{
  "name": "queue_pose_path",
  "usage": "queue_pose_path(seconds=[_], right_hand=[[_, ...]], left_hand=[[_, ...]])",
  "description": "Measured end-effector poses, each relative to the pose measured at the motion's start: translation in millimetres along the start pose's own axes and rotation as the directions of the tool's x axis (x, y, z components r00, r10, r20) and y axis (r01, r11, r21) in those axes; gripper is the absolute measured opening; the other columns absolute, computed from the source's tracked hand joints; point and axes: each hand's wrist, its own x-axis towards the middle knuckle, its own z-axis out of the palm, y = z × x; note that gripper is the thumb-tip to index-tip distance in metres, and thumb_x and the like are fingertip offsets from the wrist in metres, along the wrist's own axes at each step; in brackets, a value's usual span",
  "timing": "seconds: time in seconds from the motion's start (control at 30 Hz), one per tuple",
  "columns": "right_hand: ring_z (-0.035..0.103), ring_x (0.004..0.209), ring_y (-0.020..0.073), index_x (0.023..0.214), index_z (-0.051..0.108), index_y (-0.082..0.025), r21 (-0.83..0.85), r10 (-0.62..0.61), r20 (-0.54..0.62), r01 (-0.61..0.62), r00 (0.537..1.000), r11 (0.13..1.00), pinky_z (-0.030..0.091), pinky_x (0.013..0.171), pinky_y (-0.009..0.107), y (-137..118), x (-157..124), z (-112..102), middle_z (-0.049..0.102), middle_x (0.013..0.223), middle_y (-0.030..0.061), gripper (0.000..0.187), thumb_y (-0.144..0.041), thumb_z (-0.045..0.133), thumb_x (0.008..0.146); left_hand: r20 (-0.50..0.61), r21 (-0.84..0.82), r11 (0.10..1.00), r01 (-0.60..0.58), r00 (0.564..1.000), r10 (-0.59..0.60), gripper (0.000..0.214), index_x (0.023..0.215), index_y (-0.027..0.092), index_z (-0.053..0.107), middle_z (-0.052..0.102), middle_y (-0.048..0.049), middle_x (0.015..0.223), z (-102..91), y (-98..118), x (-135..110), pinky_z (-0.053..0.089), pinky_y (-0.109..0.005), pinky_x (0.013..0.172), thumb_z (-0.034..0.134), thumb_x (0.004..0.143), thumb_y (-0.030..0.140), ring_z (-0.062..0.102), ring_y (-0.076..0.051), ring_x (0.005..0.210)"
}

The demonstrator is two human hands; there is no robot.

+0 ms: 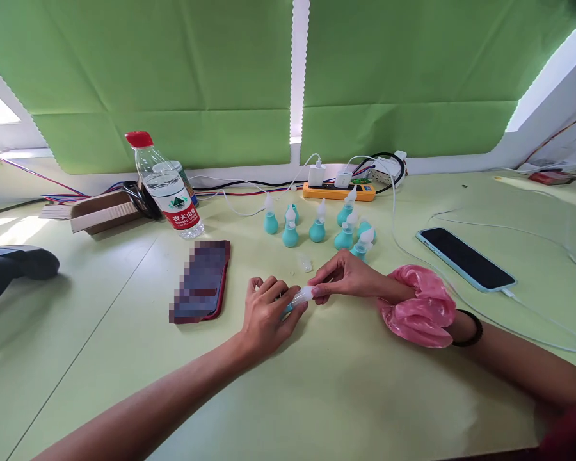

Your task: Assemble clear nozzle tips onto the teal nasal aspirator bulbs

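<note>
Over the middle of the table, my left hand (269,312) grips a small teal and clear nasal aspirator (301,297), most of its teal part hidden by the fingers. The whitish tip end points right, where my right hand (336,278) pinches it between thumb and fingers. Just beyond the hands lies a small clear plastic piece (306,264). Several more teal bulb aspirators (290,238) stand upright behind it, most with pale pointed tips. One teal bulb (294,210) at the back appears to be without a tip.
A red-cased phone (202,282) lies left of my hands, with a water bottle (170,192) and an open cardboard box (106,212) behind it. An orange power strip (338,191) sits by the wall. On the right, a light-blue-cased phone (465,257) is attached to a white cable.
</note>
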Motion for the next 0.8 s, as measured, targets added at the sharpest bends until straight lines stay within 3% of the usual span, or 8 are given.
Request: queue_pose_path(seconds=[0.37, 0.6, 0.67, 0.73, 0.8], right_hand=[[0.062, 0.052, 0.0101, 0.071, 0.069, -0.011, 0.098, 0.003, 0.027, -0.006, 1.000, 0.995, 0.053, 0.054, 0.022, 0.8, 1.1, 3.7, 0.067, 0.058, 0.0028, 0.015, -0.022, 0.070, 0.060], [0.062, 0.053, 0.0112, 0.077, 0.069, -0.011, 0.123, 0.044, -0.008, -0.043, 0.999, 0.992, 0.054, 0.055, 0.025, 3.0, 2.6, 3.3, 0.067, 0.061, 0.0035, 0.024, -0.029, 0.069, 0.062], [0.060, 0.049, 0.0108, 0.072, 0.068, -0.010, 0.072, 0.008, -0.084, -0.002, 0.996, 0.997, 0.053, 0.051, 0.024, -13.9, 5.6, 2.7, 0.066, 0.058, 0.0033, 0.024, -0.031, 0.070, 0.060], [0.058, 0.044, 0.0100, 0.065, 0.067, -0.010, -0.013, -0.076, -0.196, 0.075, 0.978, 0.997, 0.051, 0.046, 0.023, -38.3, 10.9, 1.2, 0.064, 0.054, 0.0028, 0.024, -0.032, 0.070, 0.059], [0.053, 0.039, 0.0088, 0.059, 0.065, -0.010, -0.136, -0.199, -0.352, 0.161, 0.915, 0.978, 0.047, 0.041, 0.022, -63.0, 18.4, -0.4, 0.061, 0.050, 0.0019, 0.023, -0.033, 0.068, 0.061]], left_hand=[[-0.068, 0.015, 0.999, -0.038, 0.997, 0.039, 0.017, 0.077, 0.014, 0.062, 0.054, -0.0014, 0.056, -1.1, 2.2, 0.4, 0.029, -0.029, 0.059, 0.052, 0.077, 0.027, 0.045, -0.012, 0.056], [-0.030, -0.066, 0.996, 0.061, 0.998, -0.063, 0.016, 0.082, 0.018, 0.062, 0.055, -0.0008, 0.059, 2.4, -2.9, 3.2, 0.032, -0.029, 0.061, 0.055, 0.076, 0.031, 0.049, -0.014, 0.061], [-0.101, -0.107, 0.986, 0.129, 0.985, -0.140, 0.027, 0.097, 0.018, 0.056, 0.057, -0.0045, 0.078, 1.6, -3.3, 3.4, 0.036, -0.031, 0.067, 0.058, 0.074, 0.032, 0.051, -0.017, 0.074], [-0.273, -0.141, 0.978, 0.151, 0.944, -0.185, 0.045, 0.109, 0.017, 0.045, 0.049, -0.0104, 0.100, 0.2, -2.6, 2.3, 0.038, -0.035, 0.076, 0.062, 0.070, 0.032, 0.048, -0.021, 0.092], [-0.423, -0.147, 0.983, 0.106, 0.892, -0.159, 0.047, 0.108, 0.018, 0.040, 0.041, -0.0122, 0.108, -0.8, -1.6, 0.2, 0.038, -0.039, 0.082, 0.064, 0.068, 0.027, 0.043, -0.023, 0.101]])
